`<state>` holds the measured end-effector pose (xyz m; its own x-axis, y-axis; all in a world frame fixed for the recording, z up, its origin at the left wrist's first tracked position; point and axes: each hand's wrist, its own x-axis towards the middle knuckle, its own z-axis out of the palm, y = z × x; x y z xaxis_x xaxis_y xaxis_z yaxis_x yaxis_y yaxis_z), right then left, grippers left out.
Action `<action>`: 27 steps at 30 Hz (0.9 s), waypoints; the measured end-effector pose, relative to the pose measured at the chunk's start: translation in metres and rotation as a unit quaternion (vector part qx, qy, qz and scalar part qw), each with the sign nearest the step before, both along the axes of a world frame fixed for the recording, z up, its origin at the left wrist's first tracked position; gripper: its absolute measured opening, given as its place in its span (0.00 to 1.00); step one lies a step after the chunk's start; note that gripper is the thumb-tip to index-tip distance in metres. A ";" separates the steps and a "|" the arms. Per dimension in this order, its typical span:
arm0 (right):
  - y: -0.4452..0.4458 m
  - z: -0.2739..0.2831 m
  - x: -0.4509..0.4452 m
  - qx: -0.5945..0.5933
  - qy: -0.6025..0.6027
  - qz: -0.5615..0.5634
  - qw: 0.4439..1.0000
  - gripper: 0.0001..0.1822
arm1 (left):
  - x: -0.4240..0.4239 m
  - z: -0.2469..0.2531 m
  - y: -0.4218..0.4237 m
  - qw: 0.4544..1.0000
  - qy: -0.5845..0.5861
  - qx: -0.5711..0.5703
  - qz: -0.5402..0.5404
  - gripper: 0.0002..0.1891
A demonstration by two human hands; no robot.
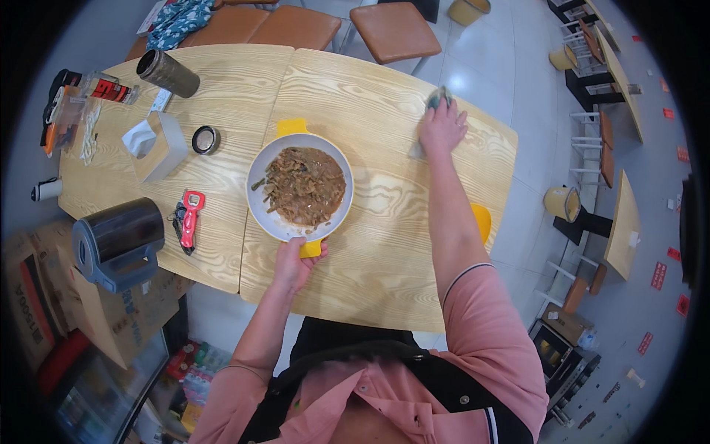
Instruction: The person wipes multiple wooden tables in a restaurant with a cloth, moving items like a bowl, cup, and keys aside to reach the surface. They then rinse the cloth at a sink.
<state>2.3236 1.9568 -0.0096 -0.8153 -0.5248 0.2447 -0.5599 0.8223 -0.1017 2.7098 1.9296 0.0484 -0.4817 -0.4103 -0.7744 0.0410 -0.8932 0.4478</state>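
Near the middle of the wooden table (pixel 388 266), a white round dish with yellow handles (pixel 258 213) holds brown cooked food (pixel 310 183). My left hand (pixel 294 266) grips the dish's near handle, which is yellow. My right hand (pixel 442 125) presses a crumpled cloth (pixel 441 95) onto the tabletop at the far right; part of the cloth is hidden beneath the palm. A yellow object (pixel 481 223) shows partly behind my right forearm, at the table's right edge.
On the left stand a tissue box (pixel 166 150), a dark tumbler (pixel 169 73), a round lid (pixel 206 140), a red bottle opener with keys (pixel 191 219) and a pitcher (pixel 119 244). Brown-seated chairs (pixel 395 30) line the far side. Cardboard boxes (pixel 122 316) are at lower left.
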 end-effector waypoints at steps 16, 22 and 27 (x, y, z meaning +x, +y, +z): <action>0.320 0.025 0.180 0.024 -0.149 0.244 0.958 0.24 | -0.058 0.022 0.105 0.880 0.020 -0.255 -0.401 0.37; 0.319 0.015 0.173 -0.011 -0.121 0.186 0.975 0.24 | -0.228 0.063 0.155 0.482 -0.088 -0.720 -0.492 0.56; 0.321 0.020 0.161 -0.008 -0.128 0.253 0.959 0.27 | -0.273 0.046 0.162 0.424 -0.183 -0.691 -0.555 0.58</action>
<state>2.4850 2.2775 0.0099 -0.4918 -0.8669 0.0812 -0.8417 0.4495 -0.2991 2.4371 2.0913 0.0948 -0.9237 -0.2721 -0.2697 -0.3602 0.8564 0.3699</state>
